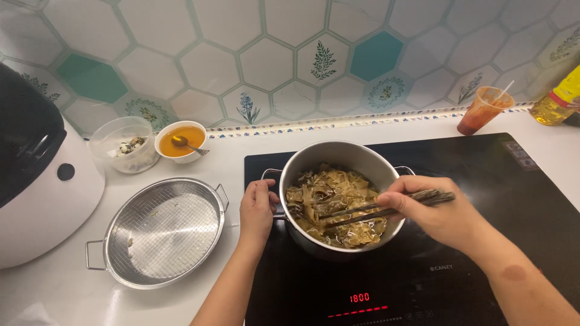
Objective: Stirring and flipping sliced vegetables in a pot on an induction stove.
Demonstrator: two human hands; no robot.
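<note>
A steel pot stands on a black induction hob, filled with flat brown noodles and dark strips. My left hand grips the pot's left handle. My right hand holds a pair of dark chopsticks whose tips are down in the food.
An empty oval steel strainer basket lies left of the hob. Behind it sit a white bowl of orange sauce with a spoon and a clear tub. A white-and-black appliance fills the left. A cup of red sauce and an oil bottle stand back right.
</note>
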